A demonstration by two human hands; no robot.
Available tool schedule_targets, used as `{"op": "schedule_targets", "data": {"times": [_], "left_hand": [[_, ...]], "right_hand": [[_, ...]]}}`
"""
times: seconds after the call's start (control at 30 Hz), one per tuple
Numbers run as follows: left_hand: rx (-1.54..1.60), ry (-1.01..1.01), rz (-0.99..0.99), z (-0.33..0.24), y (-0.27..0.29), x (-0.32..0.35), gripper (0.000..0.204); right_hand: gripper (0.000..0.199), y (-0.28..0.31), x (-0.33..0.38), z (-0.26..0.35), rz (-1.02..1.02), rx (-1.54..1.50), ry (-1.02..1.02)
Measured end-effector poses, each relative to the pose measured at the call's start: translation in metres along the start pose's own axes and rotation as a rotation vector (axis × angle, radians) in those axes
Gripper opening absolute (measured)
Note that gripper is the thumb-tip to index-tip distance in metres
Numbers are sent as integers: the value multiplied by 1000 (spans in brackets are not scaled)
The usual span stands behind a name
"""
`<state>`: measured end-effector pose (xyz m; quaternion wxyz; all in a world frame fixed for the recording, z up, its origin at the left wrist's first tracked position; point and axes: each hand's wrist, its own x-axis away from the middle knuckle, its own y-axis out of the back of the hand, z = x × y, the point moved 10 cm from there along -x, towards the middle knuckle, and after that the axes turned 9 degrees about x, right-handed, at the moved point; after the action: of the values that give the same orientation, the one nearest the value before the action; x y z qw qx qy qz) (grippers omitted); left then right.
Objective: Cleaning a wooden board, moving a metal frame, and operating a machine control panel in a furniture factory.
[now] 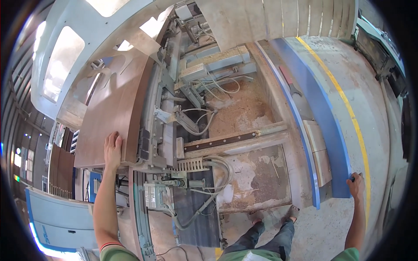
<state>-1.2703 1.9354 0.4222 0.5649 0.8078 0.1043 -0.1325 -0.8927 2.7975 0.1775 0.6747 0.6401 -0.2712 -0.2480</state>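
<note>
My left hand (113, 148) lies flat on the near end of a long brown wooden board (114, 104), fingers spread over its edge. The board rests on a grey machine bed (162, 130) and runs away from me to the upper left. My right hand (356, 184) reaches out to the right and touches the near corner of a blue rail-like platform (324, 117), fingers curled at its edge around something small and dark. Both bare forearms come up from the lower edge.
Sawdust (237, 108) covers the pit in the middle, with hoses, cables and a wooden beam (235, 140) across it. Two small wooden blocks (318, 150) lie on the platform. A yellow floor line (348, 108) curves at right. My feet (274, 215) stand by the pit.
</note>
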Motion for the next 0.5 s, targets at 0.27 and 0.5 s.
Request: {"op": "schedule_targets", "data": {"times": [0.27,0.5], "left_hand": [[-26,10,-43,9,5,0,43],[-46,19,-45,12,7,2,46]], "right_hand": [[25,7,3,4,-17,0,10],[26,6,4,4,-3,44,3]]}}
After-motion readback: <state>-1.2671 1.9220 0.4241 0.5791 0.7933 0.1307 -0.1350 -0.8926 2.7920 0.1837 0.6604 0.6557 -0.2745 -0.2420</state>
